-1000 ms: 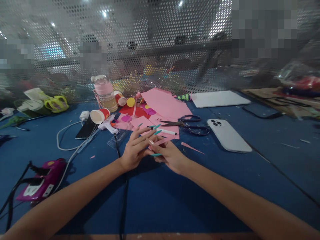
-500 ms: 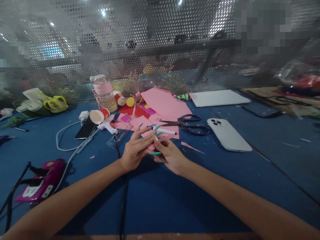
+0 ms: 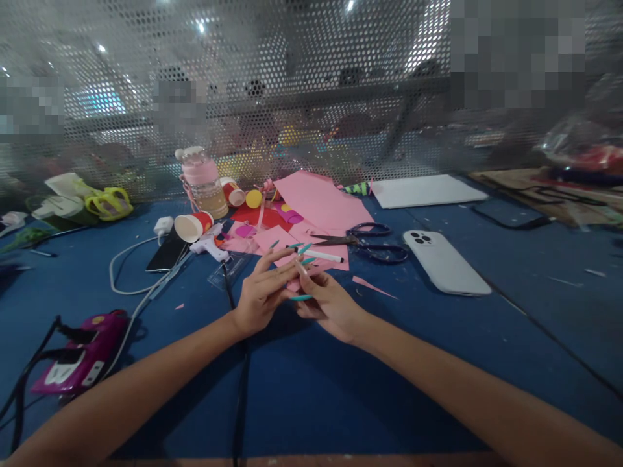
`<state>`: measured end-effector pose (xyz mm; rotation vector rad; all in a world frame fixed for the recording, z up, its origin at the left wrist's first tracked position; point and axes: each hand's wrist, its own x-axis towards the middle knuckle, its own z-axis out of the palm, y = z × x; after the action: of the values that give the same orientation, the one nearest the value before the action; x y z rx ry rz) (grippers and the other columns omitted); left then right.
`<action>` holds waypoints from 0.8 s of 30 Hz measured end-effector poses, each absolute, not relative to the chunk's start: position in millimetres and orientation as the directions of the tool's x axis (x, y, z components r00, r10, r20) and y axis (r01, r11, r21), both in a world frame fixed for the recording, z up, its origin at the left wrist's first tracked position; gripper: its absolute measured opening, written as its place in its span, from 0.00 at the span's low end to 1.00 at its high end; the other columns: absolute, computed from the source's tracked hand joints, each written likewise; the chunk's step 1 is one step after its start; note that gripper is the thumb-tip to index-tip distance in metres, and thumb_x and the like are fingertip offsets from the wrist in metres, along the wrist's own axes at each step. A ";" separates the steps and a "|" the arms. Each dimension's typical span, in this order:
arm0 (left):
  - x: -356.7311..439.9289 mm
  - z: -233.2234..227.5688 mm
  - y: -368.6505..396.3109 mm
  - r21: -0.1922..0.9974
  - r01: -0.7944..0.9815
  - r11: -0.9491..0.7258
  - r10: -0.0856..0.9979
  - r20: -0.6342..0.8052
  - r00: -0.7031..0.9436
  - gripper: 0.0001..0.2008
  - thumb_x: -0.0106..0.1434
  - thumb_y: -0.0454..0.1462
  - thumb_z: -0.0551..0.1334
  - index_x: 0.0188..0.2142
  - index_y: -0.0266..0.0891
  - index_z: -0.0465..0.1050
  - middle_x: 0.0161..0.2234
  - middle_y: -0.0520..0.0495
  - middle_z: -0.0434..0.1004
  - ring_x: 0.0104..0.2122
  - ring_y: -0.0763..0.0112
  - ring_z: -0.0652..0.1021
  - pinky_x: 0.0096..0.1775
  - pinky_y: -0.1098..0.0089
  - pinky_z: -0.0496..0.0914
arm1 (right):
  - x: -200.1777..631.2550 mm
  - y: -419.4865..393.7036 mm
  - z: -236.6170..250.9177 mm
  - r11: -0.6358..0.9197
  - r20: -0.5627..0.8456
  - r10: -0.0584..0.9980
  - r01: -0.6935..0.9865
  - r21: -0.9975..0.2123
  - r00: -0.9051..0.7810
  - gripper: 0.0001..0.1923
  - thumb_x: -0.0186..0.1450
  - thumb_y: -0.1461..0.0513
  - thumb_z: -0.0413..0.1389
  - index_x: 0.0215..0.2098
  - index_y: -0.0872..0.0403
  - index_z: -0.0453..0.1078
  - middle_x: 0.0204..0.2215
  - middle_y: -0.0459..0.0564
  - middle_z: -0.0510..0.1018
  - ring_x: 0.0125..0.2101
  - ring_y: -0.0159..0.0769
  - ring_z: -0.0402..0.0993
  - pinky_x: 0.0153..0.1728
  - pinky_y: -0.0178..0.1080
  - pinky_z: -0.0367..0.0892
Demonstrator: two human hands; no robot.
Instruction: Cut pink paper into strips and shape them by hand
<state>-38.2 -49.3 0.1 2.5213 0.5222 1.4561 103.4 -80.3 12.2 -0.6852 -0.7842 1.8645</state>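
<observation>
Both hands meet above the near side of the paper pile, pinching a small piece of pink paper [image 3: 293, 285] that is mostly covered by fingers. My left hand [image 3: 263, 293] closes on it from the left, its long teal nails pointing right. On the right side, my right hand [image 3: 333, 305] has its thumb pressed against the same piece. Just beyond the fingers lie a white marker [image 3: 324, 256] and scissors [image 3: 363, 243] with dark blue handles and parted blades. Sheets of pink paper [image 3: 324, 198] spread behind them.
A white phone [image 3: 445, 263] lies right of the scissors. To the left are a white glue gun [image 3: 210, 248], a paper cup [image 3: 192, 226], a dark phone [image 3: 169, 250] and a purple power strip [image 3: 80, 353] with cords. A pink-lidded bottle [image 3: 202, 181] stands before the perforated metal screen [image 3: 311, 97].
The hands stay in nearly the same place, with only a slight shift of the right fingers around the pink paper. Objects on the table have not moved.
</observation>
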 end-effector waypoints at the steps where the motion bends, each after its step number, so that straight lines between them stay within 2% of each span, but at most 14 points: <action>1: -38.0 0.2 -49.4 0.328 0.199 -0.923 0.384 0.802 0.457 0.20 0.62 0.43 0.52 0.54 0.43 0.62 0.47 0.38 0.73 0.53 0.61 0.67 0.52 0.49 0.61 | 103.7 -80.5 12.2 -0.344 -0.119 0.911 -0.567 -0.748 -0.396 0.21 0.41 0.51 0.66 0.21 0.55 0.63 0.15 0.37 0.65 0.12 0.18 0.52 0.14 0.27 0.42; 5: -37.7 0.6 -49.6 0.319 0.141 -0.937 0.347 0.816 0.462 0.19 0.63 0.41 0.53 0.54 0.45 0.61 0.47 0.40 0.73 0.55 0.60 0.65 0.51 0.46 0.61 | 105.7 -81.1 14.2 -0.402 -0.061 0.848 -0.564 -0.721 -0.526 0.21 0.44 0.52 0.66 0.20 0.55 0.61 0.14 0.35 0.64 0.11 0.16 0.45 0.13 0.27 0.40; 12: -37.9 2.2 -51.5 0.328 0.139 -0.934 0.351 0.781 0.517 0.19 0.63 0.42 0.51 0.54 0.47 0.61 0.48 0.42 0.72 0.57 0.61 0.61 0.54 0.45 0.57 | 105.6 -82.5 13.8 -0.445 -0.049 0.794 -0.525 -0.726 -0.606 0.21 0.45 0.52 0.65 0.22 0.54 0.59 0.15 0.35 0.64 0.11 0.16 0.48 0.13 0.27 0.40; 18: -36.8 0.2 -50.7 0.277 0.189 -0.942 0.335 0.749 0.572 0.22 0.65 0.43 0.46 0.57 0.44 0.56 0.54 0.39 0.65 0.60 0.60 0.55 0.55 0.45 0.54 | 105.2 -82.0 12.8 -0.431 -0.080 0.822 -0.523 -0.735 -0.564 0.22 0.42 0.54 0.67 0.22 0.54 0.59 0.14 0.35 0.66 0.11 0.17 0.50 0.13 0.27 0.42; 22: -35.8 -0.7 -49.7 0.220 0.267 -0.938 0.339 0.741 0.580 0.24 0.64 0.47 0.46 0.58 0.43 0.54 0.60 0.40 0.53 0.61 0.58 0.50 0.55 0.48 0.55 | 105.8 -79.1 13.7 -0.362 -0.131 0.885 -0.483 -0.798 -0.447 0.23 0.38 0.53 0.68 0.21 0.54 0.61 0.11 0.34 0.63 0.11 0.18 0.53 0.13 0.26 0.44; 24: -35.6 -0.5 -49.8 0.210 0.305 -0.929 0.354 0.744 0.567 0.26 0.62 0.49 0.46 0.58 0.44 0.55 0.61 0.41 0.51 0.61 0.58 0.50 0.55 0.49 0.55 | 106.0 -77.5 13.7 -0.314 -0.135 0.915 -0.461 -0.830 -0.380 0.22 0.38 0.52 0.67 0.19 0.55 0.62 0.11 0.35 0.64 0.11 0.19 0.55 0.13 0.26 0.46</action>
<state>-35.6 -49.8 -0.5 2.7294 0.5752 1.3156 106.0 -77.5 13.7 -0.7705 -0.8914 1.8402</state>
